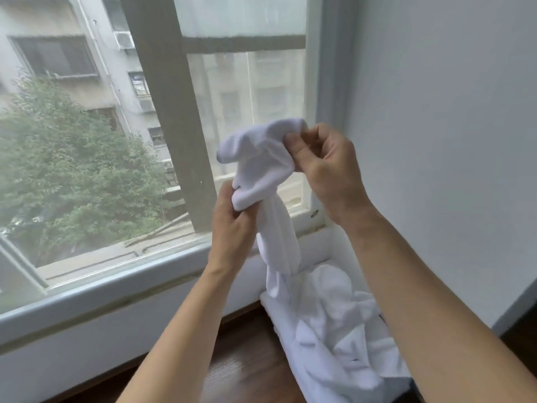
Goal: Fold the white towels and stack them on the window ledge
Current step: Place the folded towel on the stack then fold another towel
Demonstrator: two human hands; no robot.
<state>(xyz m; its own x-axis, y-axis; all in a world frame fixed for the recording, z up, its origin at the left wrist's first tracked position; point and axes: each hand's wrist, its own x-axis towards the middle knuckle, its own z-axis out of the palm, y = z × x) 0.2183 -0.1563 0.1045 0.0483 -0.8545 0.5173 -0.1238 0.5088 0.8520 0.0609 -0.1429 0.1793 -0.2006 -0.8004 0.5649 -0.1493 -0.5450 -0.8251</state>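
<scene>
A white towel [263, 167] hangs bunched in the air in front of the window. My left hand [232, 219] grips a fold of it low on the left side. My right hand [322, 164] pinches its upper edge between thumb and fingers. The towel's lower end trails down onto a crumpled pile of white towels [334, 330] lying on the dark wooden window ledge [247, 359] in the right corner.
The window's white frame [116, 283] runs along the back of the ledge, with a dark upright bar [174, 112] in the glass. A white wall [436, 141] closes the right side. Bare wood lies left of the pile.
</scene>
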